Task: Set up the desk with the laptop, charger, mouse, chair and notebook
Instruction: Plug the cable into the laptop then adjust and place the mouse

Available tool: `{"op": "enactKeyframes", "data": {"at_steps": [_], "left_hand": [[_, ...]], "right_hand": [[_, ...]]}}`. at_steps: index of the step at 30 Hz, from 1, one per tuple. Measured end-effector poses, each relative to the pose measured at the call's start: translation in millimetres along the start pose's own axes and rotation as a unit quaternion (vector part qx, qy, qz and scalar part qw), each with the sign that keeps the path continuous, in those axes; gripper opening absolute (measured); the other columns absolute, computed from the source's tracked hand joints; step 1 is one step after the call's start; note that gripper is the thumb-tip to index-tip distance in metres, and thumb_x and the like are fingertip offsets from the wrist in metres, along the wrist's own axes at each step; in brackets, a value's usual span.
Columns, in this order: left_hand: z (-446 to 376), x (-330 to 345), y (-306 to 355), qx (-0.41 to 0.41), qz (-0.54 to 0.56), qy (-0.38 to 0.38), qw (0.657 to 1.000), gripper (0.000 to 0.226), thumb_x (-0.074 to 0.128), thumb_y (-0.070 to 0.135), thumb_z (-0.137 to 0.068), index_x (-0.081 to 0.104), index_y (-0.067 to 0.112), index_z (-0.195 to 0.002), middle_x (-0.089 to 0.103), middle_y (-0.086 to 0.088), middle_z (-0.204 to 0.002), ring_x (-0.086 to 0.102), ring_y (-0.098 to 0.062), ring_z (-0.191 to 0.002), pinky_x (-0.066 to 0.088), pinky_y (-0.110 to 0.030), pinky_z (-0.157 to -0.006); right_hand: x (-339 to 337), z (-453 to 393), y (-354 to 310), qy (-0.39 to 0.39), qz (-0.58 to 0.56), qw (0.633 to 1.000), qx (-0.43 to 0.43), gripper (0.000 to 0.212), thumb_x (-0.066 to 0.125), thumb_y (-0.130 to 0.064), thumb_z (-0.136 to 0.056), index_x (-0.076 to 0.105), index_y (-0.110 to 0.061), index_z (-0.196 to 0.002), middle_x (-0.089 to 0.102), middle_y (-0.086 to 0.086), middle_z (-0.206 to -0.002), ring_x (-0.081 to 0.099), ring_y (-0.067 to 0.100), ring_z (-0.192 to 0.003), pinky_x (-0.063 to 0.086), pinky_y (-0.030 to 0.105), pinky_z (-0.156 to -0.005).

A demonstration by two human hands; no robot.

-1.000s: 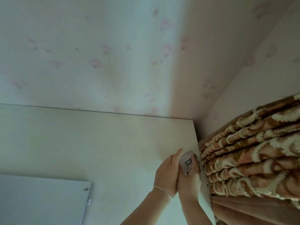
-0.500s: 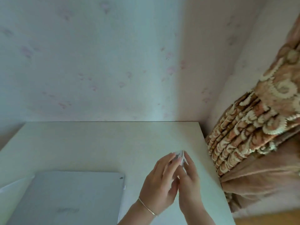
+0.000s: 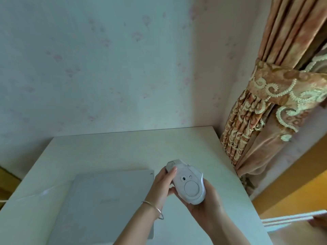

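Note:
A white mouse (image 3: 187,184) is held belly-up above the right half of the pale desk (image 3: 113,149), its round underside plate and sensor facing me. My right hand (image 3: 207,207) cradles it from below. My left hand (image 3: 162,183), with a thin bangle on the wrist, grips its front end, thumb laid on the underside. A closed silver laptop (image 3: 109,200) lies flat on the desk to the left of my hands. A thin white cable (image 3: 2,200) shows at the desk's left edge.
Patterned wallpaper walls meet in a corner behind the desk. A tied-back orange curtain (image 3: 265,106) hangs just right of the desk's far right corner. A white slatted edge (image 3: 293,218) shows at the lower right over an orange floor.
The view has tilted down and more of the desk and laptop shows. My hands came nearer, away from the desk's right edge, and turned the mouse so its underside faces up.

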State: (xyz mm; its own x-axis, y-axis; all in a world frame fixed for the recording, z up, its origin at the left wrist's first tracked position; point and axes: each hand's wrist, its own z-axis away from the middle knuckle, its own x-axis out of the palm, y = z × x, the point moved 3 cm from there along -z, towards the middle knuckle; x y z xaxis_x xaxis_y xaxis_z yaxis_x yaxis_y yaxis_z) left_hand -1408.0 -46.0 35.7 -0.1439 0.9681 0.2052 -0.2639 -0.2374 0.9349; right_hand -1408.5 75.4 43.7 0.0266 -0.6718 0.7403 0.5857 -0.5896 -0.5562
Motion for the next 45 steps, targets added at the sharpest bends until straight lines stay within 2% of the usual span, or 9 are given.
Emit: {"op": "enactKeyframes", "data": {"at_steps": [6, 8, 11, 19, 22, 25, 33, 39, 45], "left_hand": [[22.3, -0.8, 5.9, -0.009, -0.005, 0.031, 0.999, 0.031, 0.063, 0.031, -0.086, 0.065, 0.01, -0.108, 0.071, -0.008, -0.099, 0.067, -0.017, -0.084, 0.053, -0.027, -0.065], [25.4, -1.9, 9.7, -0.001, -0.005, 0.037, 0.999, 0.036, 0.064, 0.031, -0.081, 0.063, 0.006, -0.107, 0.07, -0.008, -0.095, 0.067, -0.018, -0.082, 0.053, -0.027, -0.064], [28.7, -2.5, 15.9, 0.01, -0.02, 0.053, 0.998, 0.024, 0.061, 0.019, -0.09, 0.061, 0.002, -0.106, 0.066, -0.007, -0.09, 0.065, -0.018, -0.077, 0.054, -0.025, -0.06], [32.9, -2.7, 24.7, 0.03, -0.061, 0.057, 0.996, 0.02, 0.058, 0.016, -0.091, 0.06, 0.0, -0.102, 0.063, -0.007, -0.084, 0.063, -0.016, -0.074, 0.055, -0.026, -0.059], [32.7, 1.2, 24.5, 0.028, -0.062, 0.054, 0.996, 0.02, 0.058, 0.017, -0.091, 0.06, 0.002, -0.103, 0.063, -0.004, -0.084, 0.065, -0.016, -0.076, 0.058, -0.029, -0.062], [31.4, 5.1, 23.9, 0.031, -0.067, 0.045, 0.996, 0.017, 0.057, 0.019, -0.093, 0.061, 0.005, -0.101, 0.063, 0.0, -0.081, 0.065, -0.013, -0.075, 0.058, -0.034, -0.066], [24.1, 12.9, 17.8, 0.02, -0.053, 0.028, 0.998, 0.013, 0.058, 0.021, -0.091, 0.065, 0.02, -0.102, 0.065, -0.009, -0.09, 0.066, -0.017, -0.084, 0.056, -0.033, -0.062], [22.8, 19.0, 6.4, 0.005, -0.013, 0.014, 1.0, 0.041, 0.064, 0.023, -0.074, 0.059, 0.031, -0.114, 0.07, -0.005, -0.106, 0.066, -0.023, -0.101, 0.058, -0.045, -0.071], [18.2, 25.8, 1.2, 0.021, 0.01, 0.03, 0.999, 0.054, 0.064, 0.016, -0.071, 0.054, 0.03, -0.122, 0.07, -0.002, -0.109, 0.069, -0.02, -0.098, 0.058, -0.041, -0.068]], "right_hand": [[0.1, 23.0, 5.5, 0.168, 0.202, 0.963, -0.065, 0.031, 0.037, -0.023, -0.094, 0.064, -0.026, -0.109, 0.07, 0.009, -0.106, 0.065, 0.025, -0.088, 0.047, 0.029, -0.061], [2.1, 28.8, 4.8, 0.177, 0.195, 0.96, -0.091, 0.028, 0.037, -0.037, -0.096, 0.062, -0.037, -0.109, 0.066, 0.003, -0.11, 0.065, 0.023, -0.094, 0.049, 0.03, -0.061], [4.6, 37.3, 5.8, 0.131, 0.197, 0.965, -0.118, 0.026, 0.043, -0.048, -0.092, 0.059, -0.047, -0.112, 0.064, -0.003, -0.115, 0.064, 0.021, -0.105, 0.055, 0.041, -0.076], [-4.6, 49.9, 8.9, 0.025, 0.151, 0.985, -0.085, 0.044, 0.068, -0.019, -0.075, 0.063, -0.03, -0.118, 0.064, 0.003, -0.12, 0.064, 0.026, -0.106, 0.056, 0.05, -0.077], [-11.0, 47.4, 10.1, 0.022, 0.141, 0.986, -0.092, 0.057, 0.064, 0.005, -0.071, 0.062, -0.027, -0.119, 0.065, 0.004, -0.118, 0.067, 0.026, -0.098, 0.055, 0.052, -0.081], [-15.0, 45.8, 9.1, 0.027, 0.136, 0.985, -0.099, 0.062, 0.06, 0.01, -0.069, 0.06, -0.025, -0.121, 0.067, 0.002, -0.116, 0.068, 0.027, -0.097, 0.055, 0.052, -0.082], [-21.5, 42.3, -0.3, 0.052, 0.172, 0.973, -0.143, 0.068, 0.072, 0.002, -0.066, 0.058, -0.033, -0.123, 0.072, 0.004, -0.107, 0.066, 0.033, -0.098, 0.057, 0.04, -0.072], [-27.7, 36.4, -8.0, 0.046, 0.174, 0.971, -0.156, 0.058, 0.071, -0.002, -0.072, 0.057, -0.029, -0.122, 0.072, 0.004, -0.107, 0.067, 0.029, -0.098, 0.056, 0.035, -0.07], [-32.0, 29.2, -10.5, 0.02, 0.17, 0.97, -0.17, 0.074, 0.086, -0.033, -0.057, 0.055, -0.028, -0.125, 0.065, 0.003, -0.122, 0.062, 0.029, -0.11, 0.055, 0.037, -0.076]]}}
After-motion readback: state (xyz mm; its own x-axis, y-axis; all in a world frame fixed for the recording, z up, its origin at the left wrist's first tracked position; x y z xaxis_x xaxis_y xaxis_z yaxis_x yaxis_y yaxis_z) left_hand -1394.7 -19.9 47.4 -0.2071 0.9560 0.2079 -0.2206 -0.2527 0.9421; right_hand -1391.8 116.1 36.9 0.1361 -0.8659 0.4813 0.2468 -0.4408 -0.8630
